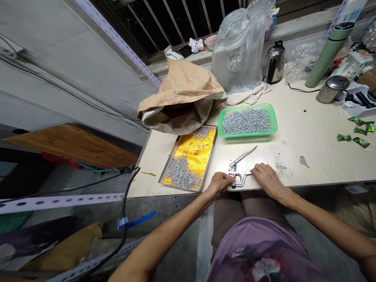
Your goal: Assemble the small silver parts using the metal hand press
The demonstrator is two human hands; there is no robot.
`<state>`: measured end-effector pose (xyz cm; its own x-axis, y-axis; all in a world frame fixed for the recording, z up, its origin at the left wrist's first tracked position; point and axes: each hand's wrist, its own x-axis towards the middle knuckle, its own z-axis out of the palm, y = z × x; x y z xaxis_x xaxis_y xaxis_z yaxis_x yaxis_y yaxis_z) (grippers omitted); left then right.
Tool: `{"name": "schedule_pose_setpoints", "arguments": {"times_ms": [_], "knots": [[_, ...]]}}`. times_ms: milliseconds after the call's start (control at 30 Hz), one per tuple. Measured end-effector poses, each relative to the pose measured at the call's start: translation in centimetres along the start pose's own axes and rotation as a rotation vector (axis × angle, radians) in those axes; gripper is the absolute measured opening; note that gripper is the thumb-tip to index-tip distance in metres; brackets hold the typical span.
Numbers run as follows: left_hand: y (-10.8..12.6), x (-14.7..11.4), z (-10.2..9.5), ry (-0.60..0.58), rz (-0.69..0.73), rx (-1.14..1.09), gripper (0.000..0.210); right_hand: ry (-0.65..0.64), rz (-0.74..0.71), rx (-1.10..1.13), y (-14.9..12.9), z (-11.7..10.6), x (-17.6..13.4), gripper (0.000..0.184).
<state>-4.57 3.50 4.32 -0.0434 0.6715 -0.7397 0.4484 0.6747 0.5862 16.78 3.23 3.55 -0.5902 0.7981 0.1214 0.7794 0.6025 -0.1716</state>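
Note:
Silver hand pliers (242, 179) lie at the table's front edge, with a curved frame, a spring and one handle standing open toward the back. My right hand (267, 178) has its fingers closed on the end of the other handle. At the left end of the pliers, my left hand (220, 183) is pinched by the jaw, next to a small red part. Whatever is between its fingertips is hidden. Left of it, a shallow tray (209, 158) with a yellow lining holds small silver metal pieces (181, 172). A green plastic basket (247, 136) full of similar pieces (246, 120) stands behind the pliers.
An open brown paper bag (188, 92) stands behind the tray. Farther back are a large clear plastic bag (237, 51), a white cloth (249, 95) and a steel kettle (275, 62). A green flask (329, 56), a metal cup (333, 89) and green-wrapped sweets (360, 141) are at the right.

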Motion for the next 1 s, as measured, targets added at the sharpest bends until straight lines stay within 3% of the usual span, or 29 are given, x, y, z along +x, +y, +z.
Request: {"name": "schedule_pose_setpoints", "arguments": {"times_ms": [300,500,633,700,833,1000], "knots": [[0.1,0.3,-0.3,-0.097,-0.093,0.084,0.024,-0.017,0.009,-0.020,-0.3,0.4,0.0,0.018],[-0.2,-0.2,-0.2,-0.138,-0.093,0.027,0.031,-0.121,0.016,0.065,0.5,-0.8,0.4,0.011],[-0.5,-0.2,-0.2,-0.135,-0.106,0.007,0.030,-0.158,-0.049,0.111,2.9,-1.3,2.3,0.069],[-0.6,-0.1,-0.1,-0.135,-0.112,0.002,0.029,-0.246,-0.107,0.130,4.0,-1.2,3.7,0.088],[-0.6,-0.3,0.0,-0.135,-0.111,-0.029,0.029,-0.415,-0.178,0.161,5.2,-0.6,5.9,0.101],[-0.2,-0.9,0.1,-0.133,-0.114,-0.072,0.026,-0.377,-0.189,0.164,5.0,-0.4,6.5,0.100]]}}
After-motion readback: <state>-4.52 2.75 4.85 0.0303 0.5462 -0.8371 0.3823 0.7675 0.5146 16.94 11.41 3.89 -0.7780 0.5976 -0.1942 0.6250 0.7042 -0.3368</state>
